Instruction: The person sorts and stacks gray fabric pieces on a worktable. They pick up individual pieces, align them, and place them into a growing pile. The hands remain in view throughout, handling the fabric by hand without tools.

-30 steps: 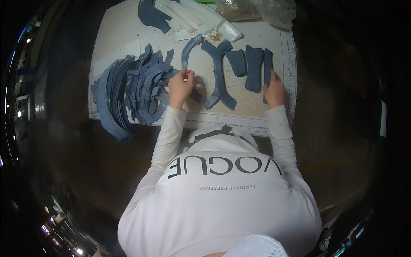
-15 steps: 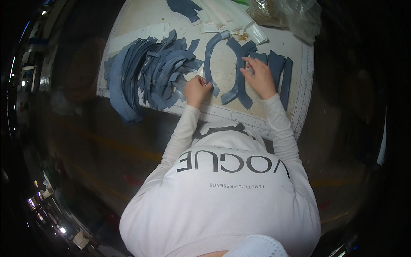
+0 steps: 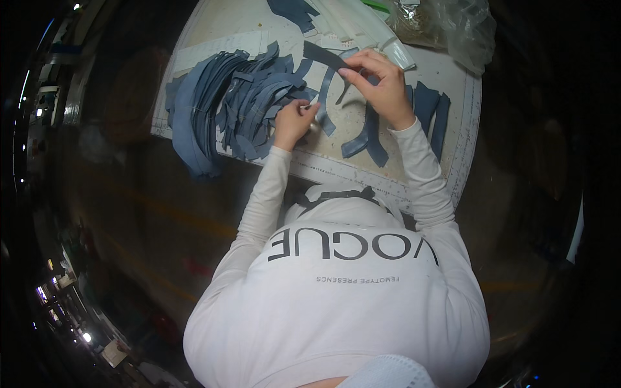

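Note:
My right hand is raised over the table, thumb and fingers pinched on a dark blue curved fabric strip. One end of that strip reaches left and a narrow part hangs below my fingers. My left hand is lower, beside the right edge of a heap of cut blue strips; its thumb and forefinger are apart, with nothing visible between them. Just right of it lies another curved blue strip. Two overlapping blue strips lie below my right hand, which partly covers them.
More straight blue pieces lie at the right of the pale table. At the far side are a dark blue stack, white strips and a clear plastic bag. The heap's left end hangs over the near edge.
My right hand has moved up and left and now lifts a curved strip off the table. My left hand has let go of the strip's lower end and shifted slightly up.

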`<action>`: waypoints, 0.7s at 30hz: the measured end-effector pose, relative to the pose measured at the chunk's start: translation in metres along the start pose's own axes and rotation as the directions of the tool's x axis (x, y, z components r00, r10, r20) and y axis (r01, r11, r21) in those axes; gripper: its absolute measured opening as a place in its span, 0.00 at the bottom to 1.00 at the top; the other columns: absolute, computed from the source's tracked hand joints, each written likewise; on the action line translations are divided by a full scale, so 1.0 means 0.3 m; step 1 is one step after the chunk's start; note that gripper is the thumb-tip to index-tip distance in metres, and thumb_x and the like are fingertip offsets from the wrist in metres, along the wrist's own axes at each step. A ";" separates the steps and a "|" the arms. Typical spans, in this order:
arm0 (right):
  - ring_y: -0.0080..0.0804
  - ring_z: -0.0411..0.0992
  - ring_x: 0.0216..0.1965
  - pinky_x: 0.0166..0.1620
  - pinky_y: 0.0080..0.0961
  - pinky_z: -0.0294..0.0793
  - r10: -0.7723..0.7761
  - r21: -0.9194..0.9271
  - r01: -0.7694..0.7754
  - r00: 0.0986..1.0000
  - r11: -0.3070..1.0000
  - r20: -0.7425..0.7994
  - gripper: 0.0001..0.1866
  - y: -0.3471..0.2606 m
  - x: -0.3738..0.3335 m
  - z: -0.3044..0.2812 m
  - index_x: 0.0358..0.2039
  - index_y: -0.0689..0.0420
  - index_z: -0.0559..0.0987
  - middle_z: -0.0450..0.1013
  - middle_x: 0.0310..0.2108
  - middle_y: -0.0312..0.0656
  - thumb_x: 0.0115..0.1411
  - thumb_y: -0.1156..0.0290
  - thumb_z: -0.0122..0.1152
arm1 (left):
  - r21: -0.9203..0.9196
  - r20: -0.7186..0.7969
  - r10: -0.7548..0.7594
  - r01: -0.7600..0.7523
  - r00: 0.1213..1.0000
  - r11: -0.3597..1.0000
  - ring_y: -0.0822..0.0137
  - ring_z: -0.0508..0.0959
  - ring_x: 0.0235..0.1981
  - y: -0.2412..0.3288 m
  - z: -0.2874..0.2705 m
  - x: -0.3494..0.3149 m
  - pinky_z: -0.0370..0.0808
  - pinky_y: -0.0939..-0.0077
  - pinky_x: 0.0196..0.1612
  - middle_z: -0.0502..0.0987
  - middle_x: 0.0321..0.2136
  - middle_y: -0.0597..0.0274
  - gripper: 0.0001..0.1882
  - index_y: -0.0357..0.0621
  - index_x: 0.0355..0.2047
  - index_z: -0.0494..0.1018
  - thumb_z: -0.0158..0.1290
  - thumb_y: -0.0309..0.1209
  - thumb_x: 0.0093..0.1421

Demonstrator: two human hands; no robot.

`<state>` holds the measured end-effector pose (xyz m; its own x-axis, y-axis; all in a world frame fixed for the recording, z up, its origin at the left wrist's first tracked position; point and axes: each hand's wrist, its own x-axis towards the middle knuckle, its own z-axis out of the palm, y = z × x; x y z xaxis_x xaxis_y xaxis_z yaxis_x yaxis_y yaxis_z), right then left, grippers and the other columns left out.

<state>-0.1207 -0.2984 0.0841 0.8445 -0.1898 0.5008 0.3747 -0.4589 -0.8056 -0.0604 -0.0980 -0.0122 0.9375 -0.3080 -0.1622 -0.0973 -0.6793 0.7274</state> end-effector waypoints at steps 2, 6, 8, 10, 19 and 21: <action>0.19 0.71 0.33 0.34 0.14 0.70 0.012 0.092 -0.009 0.999 0.996 -0.035 0.08 -0.021 0.014 -0.036 0.36 0.63 0.79 0.73 0.33 0.35 0.53 0.79 0.63 | 0.225 -0.110 0.060 -0.034 0.992 0.974 0.57 0.80 0.27 -0.028 0.096 -0.036 0.74 0.66 0.33 0.79 0.21 0.57 0.19 0.42 0.30 0.77 0.61 0.45 0.45; 0.17 0.73 0.31 0.33 0.12 0.73 0.075 0.303 -0.061 0.997 0.951 -0.035 0.10 -0.069 -0.003 -0.050 0.38 0.61 0.79 0.76 0.32 0.34 0.53 0.77 0.63 | 0.213 -0.017 0.004 -0.001 1.000 0.977 0.57 0.80 0.27 -0.055 0.146 -0.040 0.74 0.67 0.33 0.79 0.21 0.58 0.18 0.44 0.30 0.77 0.62 0.43 0.45; 0.14 0.71 0.32 0.34 0.10 0.72 0.253 0.376 -0.284 0.959 0.882 0.132 0.10 -0.106 -0.041 -0.044 0.38 0.63 0.79 0.75 0.33 0.33 0.54 0.75 0.63 | 0.209 0.113 -0.026 0.002 0.993 0.978 0.57 0.79 0.26 -0.051 0.109 -0.050 0.74 0.68 0.32 0.78 0.20 0.58 0.17 0.45 0.31 0.77 0.61 0.43 0.45; 0.14 0.70 0.31 0.34 0.10 0.72 0.241 0.468 -0.335 0.938 0.817 0.251 0.10 -0.134 -0.073 -0.021 0.37 0.64 0.78 0.74 0.31 0.33 0.54 0.75 0.64 | 0.204 0.100 0.056 -0.076 0.993 0.976 0.59 0.79 0.26 -0.036 0.053 -0.096 0.74 0.69 0.33 0.79 0.22 0.58 0.17 0.43 0.33 0.77 0.57 0.44 0.52; 0.17 0.73 0.22 0.26 0.15 0.74 0.427 0.383 -0.485 0.875 0.786 0.230 0.09 0.210 0.037 0.134 0.33 0.62 0.78 0.75 0.25 0.35 0.52 0.73 0.65 | -0.762 0.290 0.235 0.076 0.928 0.643 0.73 0.78 0.30 0.039 -0.058 -0.052 0.74 0.83 0.37 0.77 0.31 0.60 0.15 0.35 0.44 0.71 0.48 0.36 0.65; 0.18 0.74 0.21 0.26 0.15 0.74 0.478 0.306 -0.511 0.859 0.803 0.181 0.08 0.331 0.064 0.166 0.31 0.61 0.79 0.76 0.24 0.36 0.50 0.74 0.66 | -0.682 0.286 0.062 0.158 0.956 0.714 0.73 0.77 0.27 0.014 -0.004 -0.020 0.75 0.82 0.34 0.77 0.31 0.60 0.12 0.35 0.42 0.72 0.51 0.31 0.62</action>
<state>-0.0483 -0.3044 -0.0021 0.9743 -0.2251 -0.0119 -0.0136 -0.0059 -0.9999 -0.0661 -0.0983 -0.0074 0.7946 -0.5274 -0.3009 0.3068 -0.0789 0.9485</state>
